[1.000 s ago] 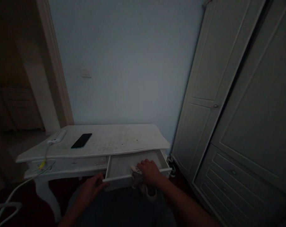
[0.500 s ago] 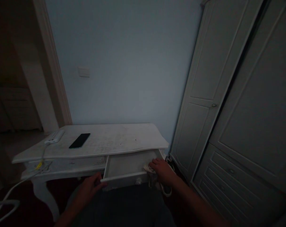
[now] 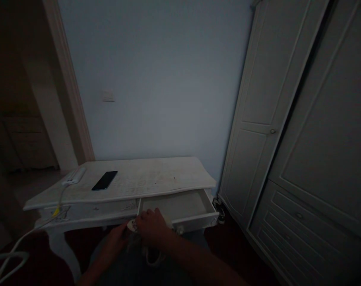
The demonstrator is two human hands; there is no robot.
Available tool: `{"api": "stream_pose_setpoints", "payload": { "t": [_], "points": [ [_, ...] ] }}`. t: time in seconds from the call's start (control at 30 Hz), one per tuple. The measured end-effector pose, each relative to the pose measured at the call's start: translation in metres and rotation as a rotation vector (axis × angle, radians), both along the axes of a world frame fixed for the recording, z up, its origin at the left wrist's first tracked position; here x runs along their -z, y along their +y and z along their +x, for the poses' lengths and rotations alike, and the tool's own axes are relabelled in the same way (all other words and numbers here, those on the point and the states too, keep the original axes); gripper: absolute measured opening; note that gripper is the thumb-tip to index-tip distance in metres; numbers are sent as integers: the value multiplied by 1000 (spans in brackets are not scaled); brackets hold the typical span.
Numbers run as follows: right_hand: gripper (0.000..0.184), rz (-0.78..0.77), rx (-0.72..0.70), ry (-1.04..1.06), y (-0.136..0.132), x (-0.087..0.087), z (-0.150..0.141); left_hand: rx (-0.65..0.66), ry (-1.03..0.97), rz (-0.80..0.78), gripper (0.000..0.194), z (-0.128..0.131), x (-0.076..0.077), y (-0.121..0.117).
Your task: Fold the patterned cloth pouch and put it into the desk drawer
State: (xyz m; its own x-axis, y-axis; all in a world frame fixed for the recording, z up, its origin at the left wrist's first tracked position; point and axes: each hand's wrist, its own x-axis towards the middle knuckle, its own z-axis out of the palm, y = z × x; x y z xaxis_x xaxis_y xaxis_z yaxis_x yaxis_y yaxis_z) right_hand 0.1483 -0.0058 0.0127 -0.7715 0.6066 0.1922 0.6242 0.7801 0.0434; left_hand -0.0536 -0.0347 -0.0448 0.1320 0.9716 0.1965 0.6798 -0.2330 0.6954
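A white table (image 3: 144,176) stands against the wall with its right drawer (image 3: 195,216) pulled out. My right hand (image 3: 152,228) is at the drawer's front left corner, fingers curled over a light crumpled cloth (image 3: 132,226) that hangs down past the front. My left hand (image 3: 115,238) reaches up from below and touches the same corner beside the cloth. Its fingers are dim and partly hidden by the cloth. The scene is dark.
A black phone (image 3: 104,180) and a white power strip (image 3: 74,176) with a cable (image 3: 7,258) lie on the tabletop's left. A tall white wardrobe (image 3: 302,131) fills the right side. A doorway (image 3: 22,111) opens at the left.
My right hand slid with the cloth from the drawer's right end to its front left corner, meeting my left hand. The view shifted slightly.
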Motion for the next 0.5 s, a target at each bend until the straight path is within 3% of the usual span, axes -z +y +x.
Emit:
{"api": "stream_pose_setpoints", "payload": {
  "t": [0.1, 0.23, 0.4, 0.5],
  "points": [
    [44, 11, -2, 7, -1, -1, 23, -23, -54, -12, 24, 0, 2, -1],
    [38, 5, 107, -5, 2, -2, 84, -70, -52, -64, 34, 3, 1, -3],
    [51, -72, 270, 12, 8, 1, 164, -59, -95, -67, 33, 4, -1, -3],
    [58, -66, 315, 23, 12, 4, 188, -56, -76, -86, 34, 2, 0, -1]
  ]
}}
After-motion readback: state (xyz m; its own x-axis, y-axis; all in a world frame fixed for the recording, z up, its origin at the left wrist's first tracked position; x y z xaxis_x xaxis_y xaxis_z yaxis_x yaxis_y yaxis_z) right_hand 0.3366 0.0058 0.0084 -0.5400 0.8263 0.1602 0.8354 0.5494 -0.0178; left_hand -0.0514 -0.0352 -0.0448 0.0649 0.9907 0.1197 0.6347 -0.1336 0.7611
